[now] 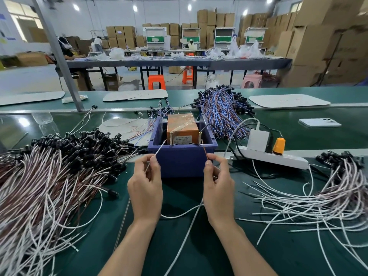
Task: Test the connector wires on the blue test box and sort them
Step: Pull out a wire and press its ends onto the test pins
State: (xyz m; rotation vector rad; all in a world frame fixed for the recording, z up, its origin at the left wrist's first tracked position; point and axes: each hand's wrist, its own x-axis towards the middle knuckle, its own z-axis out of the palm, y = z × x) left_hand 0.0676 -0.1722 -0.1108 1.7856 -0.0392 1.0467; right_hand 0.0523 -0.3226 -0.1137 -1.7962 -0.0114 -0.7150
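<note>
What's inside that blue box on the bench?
The blue box holds an orange block wrapped in clear tape, with two upright screws at its front. The box's walls hide the block's base and whatever lies beneath.

One blue test box (182,162), two screws (171,138) (200,137), one power strip (278,159), one phone (319,122), three stools (157,81) (187,75) (251,80).

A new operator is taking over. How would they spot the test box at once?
On the green workbench, look dead centre between the wire heaps, just beyond the left hand pinching a white wire and the right hand pinching a brown wire. The test box is the only dark blue open tub there, holding an orange taped block with two brass screws upright at its front.
</note>
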